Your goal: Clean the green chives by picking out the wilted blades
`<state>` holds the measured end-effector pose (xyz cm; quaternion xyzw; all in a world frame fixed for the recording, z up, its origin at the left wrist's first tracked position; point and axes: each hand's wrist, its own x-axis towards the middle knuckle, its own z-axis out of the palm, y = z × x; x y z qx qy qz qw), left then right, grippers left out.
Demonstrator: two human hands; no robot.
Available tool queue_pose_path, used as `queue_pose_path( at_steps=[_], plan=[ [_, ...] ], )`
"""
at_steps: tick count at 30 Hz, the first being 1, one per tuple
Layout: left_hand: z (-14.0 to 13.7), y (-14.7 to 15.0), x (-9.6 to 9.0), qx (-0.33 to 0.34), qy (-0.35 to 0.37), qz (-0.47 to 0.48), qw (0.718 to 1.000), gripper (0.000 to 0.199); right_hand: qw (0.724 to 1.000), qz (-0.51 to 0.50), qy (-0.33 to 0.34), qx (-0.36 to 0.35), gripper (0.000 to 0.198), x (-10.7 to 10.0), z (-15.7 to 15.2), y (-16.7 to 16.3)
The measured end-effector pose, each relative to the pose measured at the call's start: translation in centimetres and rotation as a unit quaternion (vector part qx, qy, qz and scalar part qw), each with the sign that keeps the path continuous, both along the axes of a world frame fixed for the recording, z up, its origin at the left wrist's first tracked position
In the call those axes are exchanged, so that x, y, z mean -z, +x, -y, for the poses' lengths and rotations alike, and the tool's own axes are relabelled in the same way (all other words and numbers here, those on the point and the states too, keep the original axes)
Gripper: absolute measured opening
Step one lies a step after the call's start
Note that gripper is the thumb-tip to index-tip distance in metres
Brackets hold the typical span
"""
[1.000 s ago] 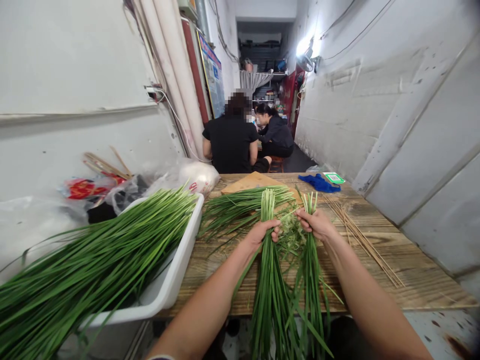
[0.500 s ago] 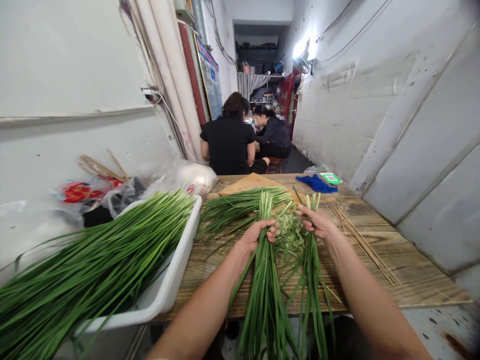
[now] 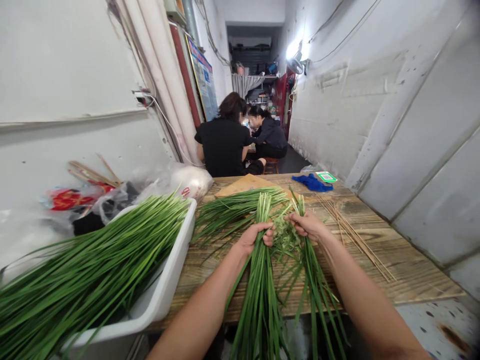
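My left hand [image 3: 257,236] is closed around a thick bunch of garlic chives [image 3: 258,285], pale stem ends up and green leaves hanging over the table's near edge. A thinner bunch of chives [image 3: 318,285] is gripped in my right hand [image 3: 305,226], its stem ends tilted to the left. Between the two hands lies a heap of trimmed chive scraps [image 3: 283,237] on the wooden table [image 3: 360,285]. Behind my left hand rests another pile of chives [image 3: 225,210], partly on a tan board [image 3: 240,185].
A white plastic crate [image 3: 168,280] full of chives stands at the left, plastic bags [image 3: 191,181] behind it. Thin bamboo sticks [image 3: 360,240], a blue cloth [image 3: 313,182] and a green QR-code card [image 3: 326,177] lie on the right. Two people [image 3: 225,145] sit beyond the table.
My right hand has moved left, closer to the left hand, and its bunch now leans with the tops leftward. The whole view has shifted slightly.
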<state>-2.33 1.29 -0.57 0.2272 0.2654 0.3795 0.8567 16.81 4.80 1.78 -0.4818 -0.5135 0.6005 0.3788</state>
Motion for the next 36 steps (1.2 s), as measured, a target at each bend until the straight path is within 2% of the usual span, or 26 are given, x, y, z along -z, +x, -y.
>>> queue_pose_path(
  at_steps=[6, 11, 15, 21, 23, 28, 33, 36],
  plan=[
    [0.0, 0.0, 0.3, 0.004, -0.001, 0.000, 1.000, 0.012, 0.996, 0.022, 0.069, 0.044, 0.040, 0.4, 0.1, 0.0],
    [0.1, 0.0, 0.1, -0.008, -0.015, -0.010, 1.000, 0.013, 0.999, -0.003, 0.043, 0.024, 0.024, 0.0, 0.3, -0.3],
    [0.2, -0.1, 0.0, -0.014, -0.020, -0.009, 1.000, 0.012, 0.998, 0.004, 0.027, 0.050, 0.016, 0.0, 0.3, -0.5],
    [0.2, -0.2, 0.2, -0.017, 0.002, -0.020, 1.000, 0.013, 0.994, 0.004, 0.064, 0.088, 0.038, 0.3, 0.3, -0.6],
    [0.2, -0.1, 0.3, -0.024, 0.014, -0.035, 0.999, 0.014, 0.995, -0.032, 0.052, 0.075, 0.039, 0.2, 0.4, -0.7],
    [0.3, 0.1, 0.4, -0.042, 0.036, -0.079, 0.995, 0.018, 0.992, -0.113, 0.025, -0.046, 0.036, -0.2, 0.8, -1.0],
    [0.2, 0.0, 0.4, -0.040, 0.032, -0.054, 0.997, 0.018, 0.994, -0.109, -0.015, 0.022, 0.033, -0.3, 0.5, -0.9],
    [0.1, -0.2, 0.5, -0.040, 0.015, -0.033, 0.999, 0.016, 0.994, -0.101, -0.025, 0.033, 0.037, -0.3, 0.4, -0.8]
  ],
)
